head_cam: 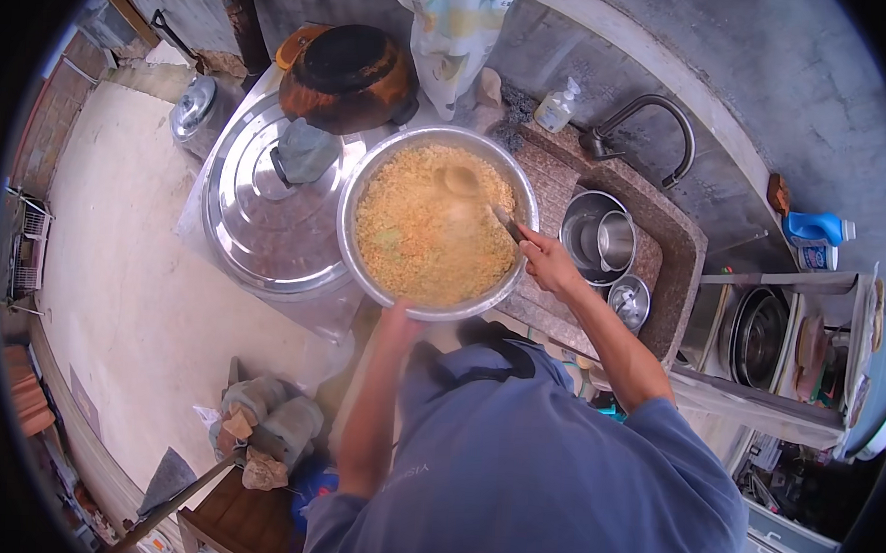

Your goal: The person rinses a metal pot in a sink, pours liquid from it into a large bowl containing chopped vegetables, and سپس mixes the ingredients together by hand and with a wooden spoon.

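A wide metal basin full of a yellow, crumbly grain-like food stands before me, with orange and green bits in the food. My right hand is closed around the dark handle of a ladle, whose blurred bowl rests on or in the food near the far side. My left hand is at the near rim of the basin and is blurred; its fingers are partly hidden, so its hold on the rim cannot be made out.
Left of the basin lies a large round metal lid with a grey cloth; a blackened clay-coloured pot stands behind. At right, a stone sink holds metal bowls below a curved faucet. A plastic bag hangs behind.
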Motion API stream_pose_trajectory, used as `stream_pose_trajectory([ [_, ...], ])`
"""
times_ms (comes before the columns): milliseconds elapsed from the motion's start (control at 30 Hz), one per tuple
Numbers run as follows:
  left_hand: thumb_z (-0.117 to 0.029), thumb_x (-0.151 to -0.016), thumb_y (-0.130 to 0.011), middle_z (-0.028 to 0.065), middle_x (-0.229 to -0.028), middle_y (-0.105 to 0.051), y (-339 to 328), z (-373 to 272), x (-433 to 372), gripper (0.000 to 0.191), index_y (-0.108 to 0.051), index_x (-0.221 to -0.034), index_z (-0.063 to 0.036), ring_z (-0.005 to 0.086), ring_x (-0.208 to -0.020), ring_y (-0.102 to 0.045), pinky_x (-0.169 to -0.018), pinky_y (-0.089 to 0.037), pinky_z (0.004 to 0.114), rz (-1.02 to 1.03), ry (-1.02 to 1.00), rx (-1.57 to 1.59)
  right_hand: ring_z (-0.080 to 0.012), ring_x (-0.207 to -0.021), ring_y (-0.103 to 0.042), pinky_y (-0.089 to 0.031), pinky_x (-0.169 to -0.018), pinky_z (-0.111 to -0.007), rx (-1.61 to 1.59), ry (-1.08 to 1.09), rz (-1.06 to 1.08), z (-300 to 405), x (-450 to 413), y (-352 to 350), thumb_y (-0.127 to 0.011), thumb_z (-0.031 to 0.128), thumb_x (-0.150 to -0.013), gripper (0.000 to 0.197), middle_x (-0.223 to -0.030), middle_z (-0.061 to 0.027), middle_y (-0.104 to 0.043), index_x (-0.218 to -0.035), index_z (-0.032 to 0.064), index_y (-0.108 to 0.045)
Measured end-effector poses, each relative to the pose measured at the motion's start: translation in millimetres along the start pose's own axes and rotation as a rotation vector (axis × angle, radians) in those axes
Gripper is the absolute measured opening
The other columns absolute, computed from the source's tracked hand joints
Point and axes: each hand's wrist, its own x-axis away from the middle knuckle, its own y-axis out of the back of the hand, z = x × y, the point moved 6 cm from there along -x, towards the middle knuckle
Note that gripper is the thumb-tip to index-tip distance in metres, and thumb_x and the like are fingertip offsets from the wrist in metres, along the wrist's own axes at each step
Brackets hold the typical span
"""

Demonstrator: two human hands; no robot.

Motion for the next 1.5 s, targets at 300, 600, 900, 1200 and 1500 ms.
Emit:
stream_pose_trajectory([
  [300,-0.01,-0.096,-0.06,0.0294,-0.137,-0.068,11,-4,-11,0.063,-0.042,-0.153,0.0092,0.0462,-0.111,-0.078,-0.089,-0.068,0.064,-0.007,0.017,-0.101,-0.0105,-0.074,-0.059,-0.055,-0.073,-0.031,0.186,0.061,0.2,-9,50,-43,-0.06,0.028,-0.116,0.051,-0.098,-0.0008,-0.072,-0.165,0.0147,-0.061],
  [600,-0.01,-0.096,-0.059,0.0308,-0.134,-0.07,2,16,-9,0.061,-0.043,-0.151,0.0108,0.0467,-0.107,-0.079,-0.085,-0.069,0.065,0.013,-0.003,-0.041,-0.0099,-0.082,-0.059,-0.053,-0.077,-0.034,0.05,0.062,0.057,-11,-16,-8,-0.059,0.025,-0.116,0.049,-0.094,0.0001,-0.067,-0.162,0.0086,-0.062],
  [900,-0.01,-0.096,-0.058,0.0321,-0.134,-0.069,-3,-3,-1,0.061,-0.043,-0.15,0.0125,0.0453,-0.106,-0.079,-0.081,-0.071,0.06,0.011,-0.044,-0.017,-0.0247,-0.104,-0.078,-0.059,-0.095,-0.037,0.197,0.311,0.21,1,-4,-99,-0.063,0.026,-0.114,0.05,-0.121,-0.0176,-0.084,-0.16,0.0071,-0.062],
  [1200,-0.01,-0.096,-0.057,0.0305,-0.135,-0.069,0,8,-9,0.057,-0.044,-0.147,0.0117,0.0461,-0.109,-0.078,-0.084,-0.07,0.063,-0.015,-0.04,-0.013,-0.0112,-0.079,-0.063,-0.055,-0.075,-0.032,0.172,0.157,-0.038,-40,-25,4,-0.063,0.028,-0.115,0.051,-0.092,-0.0013,-0.072,-0.164,0.0142,-0.061],
  [1500,-0.009,-0.095,-0.058,0.0317,-0.134,-0.068,-11,0,-4,0.058,-0.042,-0.147,0.0116,0.048,-0.11,-0.078,-0.088,-0.069,0.065,0.002,-0.047,-0.037,-0.0103,-0.072,-0.056,-0.053,-0.07,-0.032,0.22,0.072,0.091,-72,15,32,-0.063,0.028,-0.115,0.05,-0.082,-0.0005,-0.064,-0.165,0.0197,-0.061],
])
